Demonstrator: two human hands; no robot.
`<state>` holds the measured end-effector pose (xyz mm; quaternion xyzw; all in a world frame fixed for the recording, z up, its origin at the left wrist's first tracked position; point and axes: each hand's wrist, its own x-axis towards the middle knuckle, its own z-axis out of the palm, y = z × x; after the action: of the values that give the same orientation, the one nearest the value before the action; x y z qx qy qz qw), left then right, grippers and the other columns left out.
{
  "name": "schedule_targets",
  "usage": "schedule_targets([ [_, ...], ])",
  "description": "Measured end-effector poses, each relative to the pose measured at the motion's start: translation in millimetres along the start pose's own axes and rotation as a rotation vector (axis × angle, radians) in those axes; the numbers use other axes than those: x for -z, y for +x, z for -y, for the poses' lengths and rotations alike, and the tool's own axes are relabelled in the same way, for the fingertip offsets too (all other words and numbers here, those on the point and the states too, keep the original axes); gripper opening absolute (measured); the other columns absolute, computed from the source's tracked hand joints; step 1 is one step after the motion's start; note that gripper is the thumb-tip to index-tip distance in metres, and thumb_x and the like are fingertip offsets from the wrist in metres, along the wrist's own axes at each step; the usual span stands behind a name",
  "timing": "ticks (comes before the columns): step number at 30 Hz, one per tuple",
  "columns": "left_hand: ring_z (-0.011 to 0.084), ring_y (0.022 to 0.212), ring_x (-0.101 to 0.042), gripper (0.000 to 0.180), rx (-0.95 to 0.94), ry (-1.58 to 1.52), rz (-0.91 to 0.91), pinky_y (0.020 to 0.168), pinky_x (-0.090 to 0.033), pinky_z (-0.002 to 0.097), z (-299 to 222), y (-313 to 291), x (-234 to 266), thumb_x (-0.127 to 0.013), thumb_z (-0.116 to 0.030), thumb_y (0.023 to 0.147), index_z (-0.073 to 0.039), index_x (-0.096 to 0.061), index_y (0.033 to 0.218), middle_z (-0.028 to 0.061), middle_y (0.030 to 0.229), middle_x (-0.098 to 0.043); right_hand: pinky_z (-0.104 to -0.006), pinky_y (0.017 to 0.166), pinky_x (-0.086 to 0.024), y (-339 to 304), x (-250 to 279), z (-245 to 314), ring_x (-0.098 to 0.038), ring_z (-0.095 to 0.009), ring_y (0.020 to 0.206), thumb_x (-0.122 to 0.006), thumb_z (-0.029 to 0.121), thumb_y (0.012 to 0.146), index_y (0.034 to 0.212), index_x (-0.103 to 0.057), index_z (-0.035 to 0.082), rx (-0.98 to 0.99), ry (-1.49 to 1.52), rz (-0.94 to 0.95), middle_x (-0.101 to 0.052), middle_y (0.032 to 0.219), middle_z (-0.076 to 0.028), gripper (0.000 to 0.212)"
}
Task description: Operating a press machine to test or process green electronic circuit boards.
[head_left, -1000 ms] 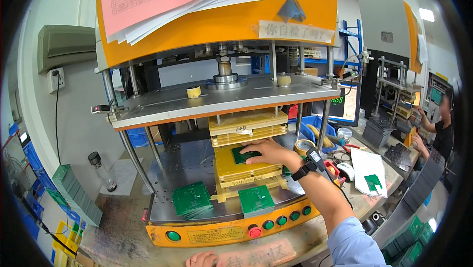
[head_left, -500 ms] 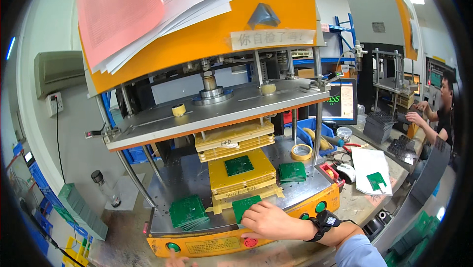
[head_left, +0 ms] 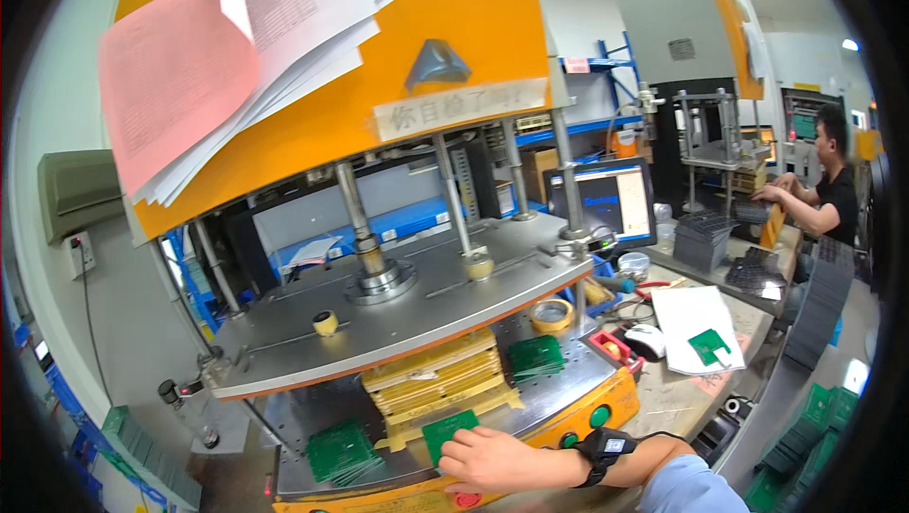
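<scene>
My right hand [head_left: 488, 461] grips the near edge of a green circuit board [head_left: 449, 432] at the front of the press bed, its fingers closed. My left hand is out of view. Behind that board, a yellow layered test fixture [head_left: 440, 376] sits closed under the lowered grey press plate [head_left: 284, 354]; whatever lies between its layers is hidden. To the left is a fanned stack of green circuit boards [head_left: 343, 454], and a smaller stack of green boards [head_left: 536, 358] lies to the right of the fixture.
A tape roll [head_left: 551, 315] lies behind the right stack. Green buttons [head_left: 600, 415] line the yellow front panel. On the bench at right are a white mouse [head_left: 646, 343], a white sheet [head_left: 696, 314] with a green board [head_left: 707, 346], and a monitor [head_left: 606, 203]. A co-worker [head_left: 831, 186] handles dark parts farther right.
The press plate has come down and closed the fixture, hiding the board that lay on it. My left hand has left the view. The monitor's display has changed. My right hand still grips its board.
</scene>
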<state>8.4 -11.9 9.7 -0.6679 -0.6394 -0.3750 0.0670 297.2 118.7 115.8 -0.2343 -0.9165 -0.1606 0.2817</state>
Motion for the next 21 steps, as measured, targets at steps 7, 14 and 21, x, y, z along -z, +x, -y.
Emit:
schedule_targets([
  [7, 0.0413, 0.088, -0.058, 0.022, -0.014, 0.04, -0.028, 0.081, -0.046, 0.0503, 0.5, -1.5, 1.0, -0.059, -0.024, 0.094, -0.003, -0.065, 0.092, 0.0196, 0.094, -0.064, -0.0328, 0.068, -0.046, 4.1, 6.7, 3.3, -0.053, -0.022, 0.082, -0.069, 0.038, 0.083, 0.084, -0.052, 0.01, 0.005, 0.005, -0.054, -0.051, 0.085, -0.005, 0.033],
  [14, 0.0409, 0.088, -0.058, 0.022, 0.0, 0.07, -0.02, 0.08, -0.046, 0.051, -0.9, -1.8, 0.7, -0.059, -0.024, 0.094, -0.003, -0.064, 0.091, 0.0196, 0.093, -0.064, -0.0319, 0.075, -0.047, -0.6, 0.0, -0.5, -0.054, -0.023, 0.088, -0.067, 0.039, 0.087, 0.091, -0.053, 0.007, -0.009, 0.033, 0.009, -0.051, 0.092, -0.006, 0.035],
  [21, 0.041, 0.088, -0.057, 0.022, 0.0, 0.065, -0.016, 0.079, -0.046, 0.0509, 0.1, -2.9, 1.7, -0.058, -0.023, 0.095, -0.003, -0.064, 0.092, 0.0197, 0.092, -0.063, -0.0323, 0.074, -0.047, 0.2, -0.3, 0.8, -0.054, -0.023, 0.088, -0.067, 0.04, 0.087, 0.091, -0.053, 0.007, -0.006, 0.031, 0.007, -0.051, 0.092, -0.006, 0.036],
])
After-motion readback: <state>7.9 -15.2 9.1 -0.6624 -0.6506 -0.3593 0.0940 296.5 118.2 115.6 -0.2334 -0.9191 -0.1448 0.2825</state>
